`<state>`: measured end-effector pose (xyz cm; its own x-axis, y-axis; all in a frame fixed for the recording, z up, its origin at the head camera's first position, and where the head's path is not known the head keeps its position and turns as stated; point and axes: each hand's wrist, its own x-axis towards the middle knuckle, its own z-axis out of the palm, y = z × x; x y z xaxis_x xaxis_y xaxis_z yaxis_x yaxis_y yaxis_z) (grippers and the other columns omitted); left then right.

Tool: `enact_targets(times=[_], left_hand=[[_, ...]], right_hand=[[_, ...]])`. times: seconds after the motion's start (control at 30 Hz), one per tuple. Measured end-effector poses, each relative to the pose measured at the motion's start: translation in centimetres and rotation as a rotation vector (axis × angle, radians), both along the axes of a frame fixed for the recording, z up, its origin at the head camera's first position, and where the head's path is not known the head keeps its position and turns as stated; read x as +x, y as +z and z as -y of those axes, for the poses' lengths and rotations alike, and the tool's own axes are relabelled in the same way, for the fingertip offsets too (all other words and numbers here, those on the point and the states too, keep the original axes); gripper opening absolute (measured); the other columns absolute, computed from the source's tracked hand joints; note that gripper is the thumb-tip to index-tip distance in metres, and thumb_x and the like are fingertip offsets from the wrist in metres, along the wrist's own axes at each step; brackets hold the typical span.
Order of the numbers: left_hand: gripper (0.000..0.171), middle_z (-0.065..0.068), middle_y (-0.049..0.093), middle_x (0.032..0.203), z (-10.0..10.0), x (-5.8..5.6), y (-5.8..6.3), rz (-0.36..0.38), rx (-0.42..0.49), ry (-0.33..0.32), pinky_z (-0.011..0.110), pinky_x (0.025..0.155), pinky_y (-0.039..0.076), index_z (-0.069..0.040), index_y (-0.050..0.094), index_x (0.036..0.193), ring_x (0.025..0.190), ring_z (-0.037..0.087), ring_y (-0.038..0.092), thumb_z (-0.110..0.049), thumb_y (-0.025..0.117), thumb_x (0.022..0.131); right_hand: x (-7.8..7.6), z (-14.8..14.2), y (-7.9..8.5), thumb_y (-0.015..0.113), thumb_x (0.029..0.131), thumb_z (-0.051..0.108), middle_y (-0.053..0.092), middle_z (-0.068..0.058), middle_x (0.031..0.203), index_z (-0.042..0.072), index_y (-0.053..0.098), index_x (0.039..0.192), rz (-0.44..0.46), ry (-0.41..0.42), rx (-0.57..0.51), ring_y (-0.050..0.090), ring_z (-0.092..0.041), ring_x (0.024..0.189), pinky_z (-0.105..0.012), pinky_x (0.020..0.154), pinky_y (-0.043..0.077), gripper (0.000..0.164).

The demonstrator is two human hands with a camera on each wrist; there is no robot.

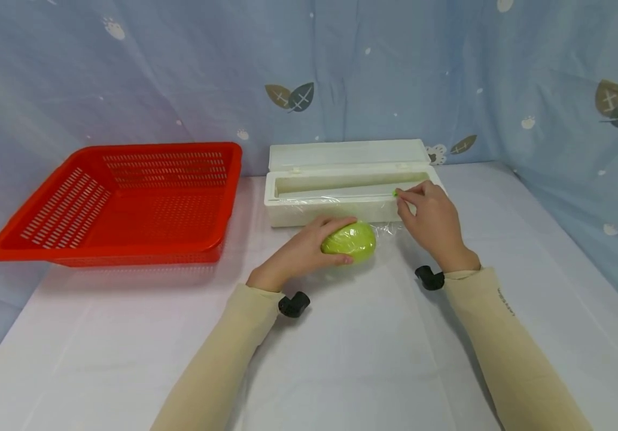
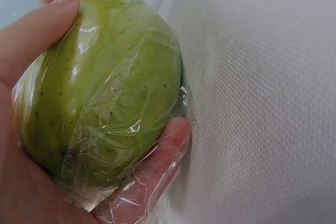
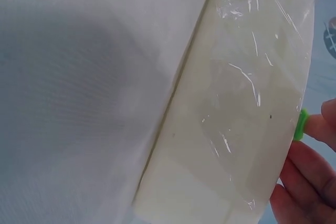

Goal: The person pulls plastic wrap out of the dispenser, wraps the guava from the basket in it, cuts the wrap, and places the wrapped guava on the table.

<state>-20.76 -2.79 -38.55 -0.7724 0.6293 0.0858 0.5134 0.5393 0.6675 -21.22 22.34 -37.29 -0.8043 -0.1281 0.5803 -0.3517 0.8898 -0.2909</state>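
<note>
My left hand [image 1: 303, 254] grips a green fruit [image 1: 350, 241] wrapped in clear cling film [image 2: 134, 192], its thumb on one side and fingers on the other. Dark specks mark the fruit's skin in the left wrist view. Just behind it stands a white cling film dispenser box [image 1: 314, 214] with its lid [image 1: 346, 154] tipped back. Film stretches from the fruit over the box's front wall. At the right end of the box's front rim, my right hand [image 1: 435, 218] pinches a small green slider [image 3: 301, 124] between thumb and finger.
A red plastic basket [image 1: 152, 254] sits at the left beside the box. White cloth covers the table [image 1: 362, 353]. Behind it hangs a blue curtain [image 1: 373, 78] with leaf and paw prints.
</note>
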Motion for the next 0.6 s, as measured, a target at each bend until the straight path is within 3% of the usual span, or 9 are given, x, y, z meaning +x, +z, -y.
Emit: enact_targets(times=[0.6], left_hand=[[0.069,0.000,0.038,0.124,0.11,0.09,-0.02,0.013,0.013,-0.001,0.032,0.087,0.039,-0.042,0.034,0.133,0.105,0.012,0.044,-0.050,0.067,0.073]], right_hand=[[0.22,0.69,-0.02,0.056,0.085,0.015,0.055,-0.016,0.095,0.001,0.063,0.110,0.023,-0.001,0.020,0.048,-0.029,0.081,-0.039,0.061,0.040,0.029]])
